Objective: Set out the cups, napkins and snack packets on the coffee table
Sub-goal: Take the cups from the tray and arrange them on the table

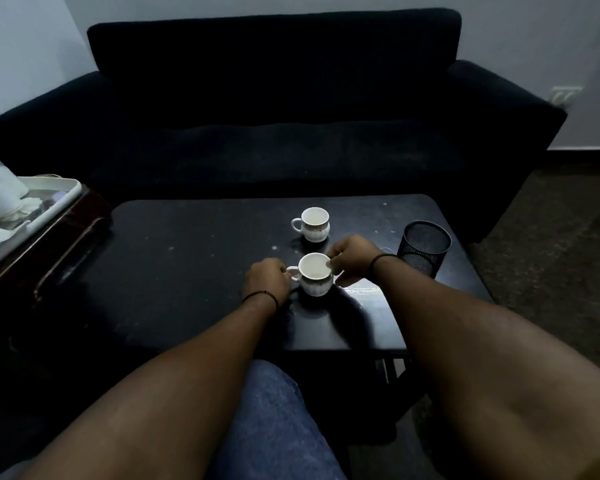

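Note:
Two white cups stand on the dark coffee table (174,271). The near cup (315,277) is upright, its handle pointing left. My left hand (266,278) pinches that handle. My right hand (352,259) grips the cup's right rim and side. The far cup (313,225) stands alone a little behind it, handle to the left, untouched. At the far left a white tray (54,206) holds white napkins (4,195) and some small items that I cannot make out.
A black mesh holder (425,247) stands on the table's right part, close to my right wrist. The tray rests on a dark wooden side table (66,244) at the left. A dark sofa (274,109) runs behind the coffee table. My knee (274,410) is below.

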